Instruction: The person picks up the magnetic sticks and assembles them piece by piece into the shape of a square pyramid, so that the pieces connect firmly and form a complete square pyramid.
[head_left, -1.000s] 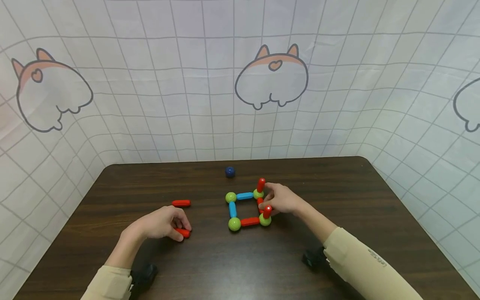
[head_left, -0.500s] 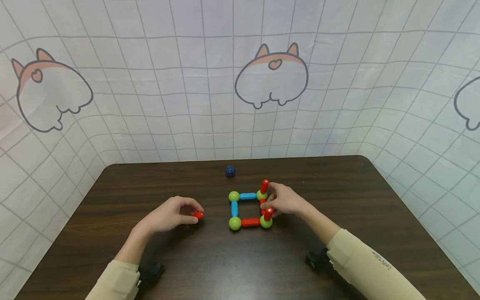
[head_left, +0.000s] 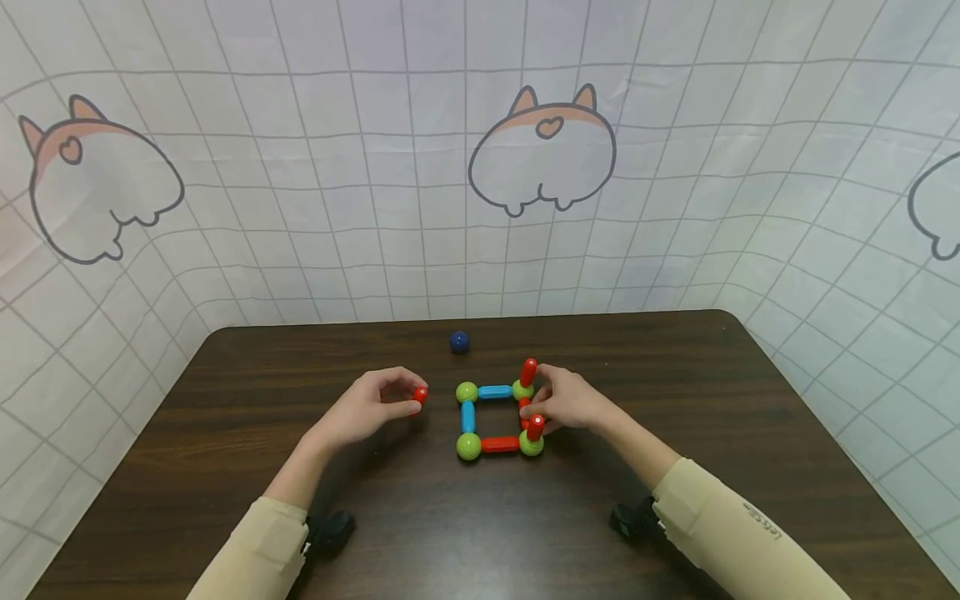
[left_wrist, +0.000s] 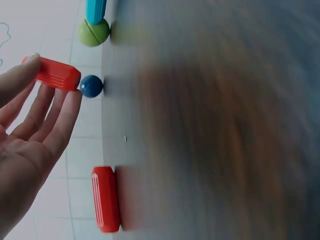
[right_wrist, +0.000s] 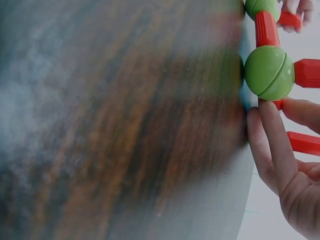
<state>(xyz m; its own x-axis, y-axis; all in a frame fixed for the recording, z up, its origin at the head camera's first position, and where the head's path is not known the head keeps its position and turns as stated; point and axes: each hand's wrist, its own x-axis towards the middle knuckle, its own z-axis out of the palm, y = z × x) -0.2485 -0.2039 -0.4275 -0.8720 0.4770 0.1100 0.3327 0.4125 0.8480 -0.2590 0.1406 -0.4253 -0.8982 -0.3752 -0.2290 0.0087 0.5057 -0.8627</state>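
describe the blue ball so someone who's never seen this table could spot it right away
On the dark wooden table, look toward the far edge, beyond the square frame of sticks and green balls. The blue ball lies alone there, touching nothing. It is the only dark navy ball; the others are green and joined to sticks.

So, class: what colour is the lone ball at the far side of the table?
Dark blue ball, clearest in the head view.

I see a dark wooden table (head_left: 675, 375) carrying a square frame of rods and balls (head_left: 495, 417), a navy ball (head_left: 459, 342) and a loose red rod (left_wrist: 106, 199).
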